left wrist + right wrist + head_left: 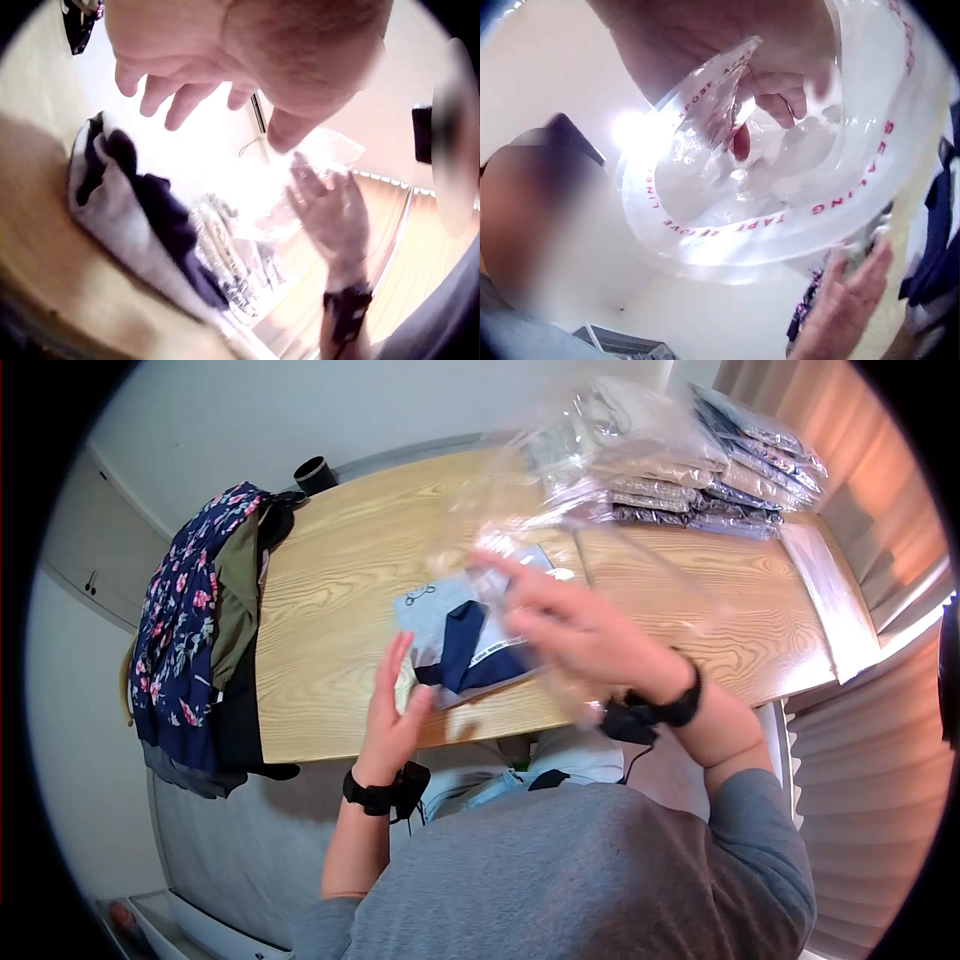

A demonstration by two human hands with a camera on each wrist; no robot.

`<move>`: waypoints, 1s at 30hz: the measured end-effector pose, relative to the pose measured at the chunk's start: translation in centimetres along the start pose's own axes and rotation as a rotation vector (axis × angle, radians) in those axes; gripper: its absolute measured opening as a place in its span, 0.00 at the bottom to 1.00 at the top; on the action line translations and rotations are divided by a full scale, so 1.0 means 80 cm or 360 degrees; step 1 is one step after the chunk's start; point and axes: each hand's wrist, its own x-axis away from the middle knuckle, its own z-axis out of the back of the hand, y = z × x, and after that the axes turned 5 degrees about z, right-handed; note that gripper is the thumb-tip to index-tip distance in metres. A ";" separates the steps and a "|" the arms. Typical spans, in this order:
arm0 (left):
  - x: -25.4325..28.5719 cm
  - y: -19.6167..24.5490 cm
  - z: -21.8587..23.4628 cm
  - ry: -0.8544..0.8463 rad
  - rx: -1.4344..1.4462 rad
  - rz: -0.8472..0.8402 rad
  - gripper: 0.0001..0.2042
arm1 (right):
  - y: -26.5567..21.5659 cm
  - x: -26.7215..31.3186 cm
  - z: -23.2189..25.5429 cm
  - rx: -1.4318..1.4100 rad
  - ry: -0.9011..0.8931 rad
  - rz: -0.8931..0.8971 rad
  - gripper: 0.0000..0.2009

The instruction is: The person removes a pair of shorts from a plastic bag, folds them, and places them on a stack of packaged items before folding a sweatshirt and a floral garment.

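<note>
A clear plastic bag [739, 247] with red sealing-tape lettering along its rim hangs, mouth wide, around my right hand [575, 625]. In the right wrist view that hand's fingers reach inside the bag mouth, spread and loosely bent; the bag is blurred in the head view. My left hand [393, 710] is raised with straight fingers at the near left edge of a folded garment [430, 618], holding nothing. The garment, light grey with navy parts and a white lettered band, lies on the table; in the left wrist view the folded garment [127, 217] stands below the left fingers.
On the wooden table [340, 660], stacks of bagged folded clothes [650, 485] stand at the back right. Loose clothes, including a navy floral garment [190, 610], hang over the left edge. A black cup [316, 475] is at the back left; a shiny flat sheet [828, 600] lies on the right.
</note>
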 end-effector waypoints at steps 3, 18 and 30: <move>0.003 0.009 0.019 0.0232 0.0681 0.0045 0.24 | 0.053 -0.031 -0.071 -0.0005 -0.0237 0.0111 0.12; 0.008 -0.040 0.076 0.0676 0.0754 0.0676 0.21 | 0.099 0.037 -0.018 0.0460 0.0863 -0.0590 0.11; 0.042 -0.083 0.109 0.0731 0.0622 0.0908 0.21 | 0.133 0.048 0.023 0.0055 0.0215 -0.1379 0.23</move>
